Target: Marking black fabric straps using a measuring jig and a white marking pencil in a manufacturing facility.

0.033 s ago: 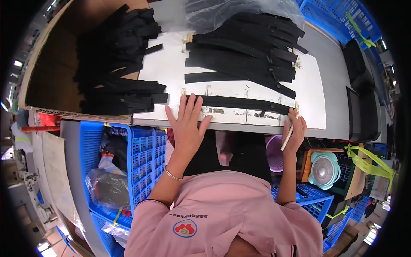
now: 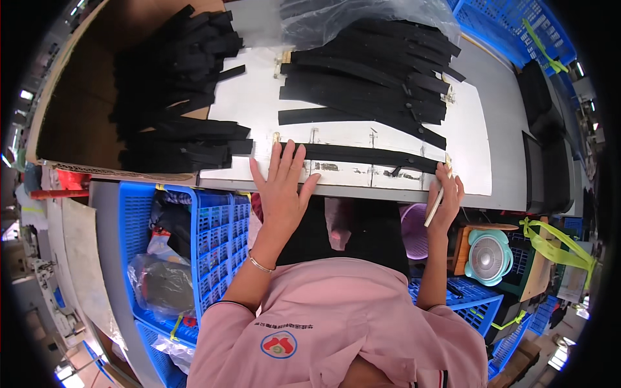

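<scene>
Your left hand [image 2: 283,187] lies palm down at the near edge of the surface [image 2: 508,171], its fingers [image 2: 286,160] spread well apart and the thumb out to the right; they grip nothing, and the tips rest at the left end of a black strip [image 2: 362,154]. That strip lies almost straight along the near edge of the surface, on a marked white board [image 2: 472,132], with a small dark tab near its right end. Your right hand [image 2: 445,202] is at the strip's right end, its fingers bent nearly closed around a thin pale stick [image 2: 434,208] that slants down toward you past the near edge; the fingertips meet the strip's end. Beyond the strip, toward the far edge, a pile [image 2: 369,74] of black strips covers the middle of the board, and a clear bag [image 2: 323,26] lies against its far side. At the left edge of the surface a cardboard box [image 2: 74,129] holds a dark heap [image 2: 174,71] of strips, whose ends reach over the board. Below the near edge stand a blue basket [image 2: 223,239] at left, and a purple bin [image 2: 414,236] and pale green fan [image 2: 490,258] at right.
</scene>
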{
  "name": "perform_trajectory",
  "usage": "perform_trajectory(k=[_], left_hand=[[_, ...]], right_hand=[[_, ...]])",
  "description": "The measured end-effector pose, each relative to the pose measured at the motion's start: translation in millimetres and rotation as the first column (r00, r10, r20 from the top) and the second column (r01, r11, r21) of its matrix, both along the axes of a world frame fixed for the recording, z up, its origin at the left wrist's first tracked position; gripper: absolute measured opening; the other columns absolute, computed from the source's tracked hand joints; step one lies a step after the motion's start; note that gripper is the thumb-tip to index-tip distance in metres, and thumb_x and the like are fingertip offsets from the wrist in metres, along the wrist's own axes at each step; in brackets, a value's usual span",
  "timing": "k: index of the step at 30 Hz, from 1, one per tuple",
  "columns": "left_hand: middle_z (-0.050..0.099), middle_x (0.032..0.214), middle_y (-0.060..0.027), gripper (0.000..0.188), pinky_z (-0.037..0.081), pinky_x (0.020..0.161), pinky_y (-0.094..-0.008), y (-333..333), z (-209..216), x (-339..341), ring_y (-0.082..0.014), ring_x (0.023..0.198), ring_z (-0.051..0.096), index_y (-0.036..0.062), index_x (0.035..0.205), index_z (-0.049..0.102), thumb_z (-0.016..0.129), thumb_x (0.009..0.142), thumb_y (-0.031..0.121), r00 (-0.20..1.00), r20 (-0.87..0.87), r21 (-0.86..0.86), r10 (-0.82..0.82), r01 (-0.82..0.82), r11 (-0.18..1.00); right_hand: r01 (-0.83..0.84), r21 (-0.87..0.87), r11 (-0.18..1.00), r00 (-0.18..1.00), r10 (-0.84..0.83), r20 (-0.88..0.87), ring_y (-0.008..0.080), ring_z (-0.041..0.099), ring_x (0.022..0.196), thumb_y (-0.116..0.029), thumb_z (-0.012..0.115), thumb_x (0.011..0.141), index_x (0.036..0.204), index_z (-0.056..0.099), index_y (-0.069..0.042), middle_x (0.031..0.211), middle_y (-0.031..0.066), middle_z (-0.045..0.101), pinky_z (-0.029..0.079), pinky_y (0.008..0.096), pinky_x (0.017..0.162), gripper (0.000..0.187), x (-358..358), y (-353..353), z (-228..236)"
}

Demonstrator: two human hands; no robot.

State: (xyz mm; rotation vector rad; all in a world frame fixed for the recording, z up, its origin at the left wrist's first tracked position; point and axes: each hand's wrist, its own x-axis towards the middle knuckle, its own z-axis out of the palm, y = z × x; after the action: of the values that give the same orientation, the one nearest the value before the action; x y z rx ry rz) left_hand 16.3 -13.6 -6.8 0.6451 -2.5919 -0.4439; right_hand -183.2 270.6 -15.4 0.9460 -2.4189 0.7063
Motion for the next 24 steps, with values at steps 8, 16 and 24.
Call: perform_trajectory(k=[8,16,24], left_hand=[[0.050,0.154,-0.0091,0.057,0.007,0.122,-0.0588,-1,-1,0,-0.0306,0.148,0.037,0.0116,0.146,0.054,0.068,0.096,0.032,0.999,-0.036,0.010,0.013,-0.013,1.000],[0.052,0.151,-0.0107,0.057,0.013,0.120,-0.0608,2,3,-3,-0.0296,0.146,0.040,0.0100,0.142,0.057,0.070,0.093,0.036,0.999,-0.052,-0.003,0.016,-0.016,1.000],[0.053,0.150,-0.0103,0.058,0.015,0.119,-0.0603,0,2,-2,-0.0299,0.144,0.042,0.0096,0.141,0.058,0.071,0.092,0.037,0.998,-0.056,-0.017,0.029,-0.030,0.999]], right_hand=[[-0.055,-0.422,0.905,0.787,0.299,0.540,0.0223,0.067,0.096,-0.010,0.054,0.102,0.121,0.068,-0.003,0.112,0.0083,0.074,0.050,0.0328,0.093,0.024,43,-107,62],[-0.217,-0.546,0.809,0.503,0.572,0.648,0.0084,0.060,0.078,-0.018,0.058,0.104,0.109,0.072,0.002,0.093,0.0043,0.070,0.047,0.0225,0.069,0.025,49,-193,31],[-0.273,-0.506,0.818,0.521,0.568,0.636,0.0107,0.063,0.079,-0.014,0.058,0.103,0.107,0.071,0.005,0.098,0.0065,0.071,0.050,0.0239,0.073,0.023,52,-200,23]])
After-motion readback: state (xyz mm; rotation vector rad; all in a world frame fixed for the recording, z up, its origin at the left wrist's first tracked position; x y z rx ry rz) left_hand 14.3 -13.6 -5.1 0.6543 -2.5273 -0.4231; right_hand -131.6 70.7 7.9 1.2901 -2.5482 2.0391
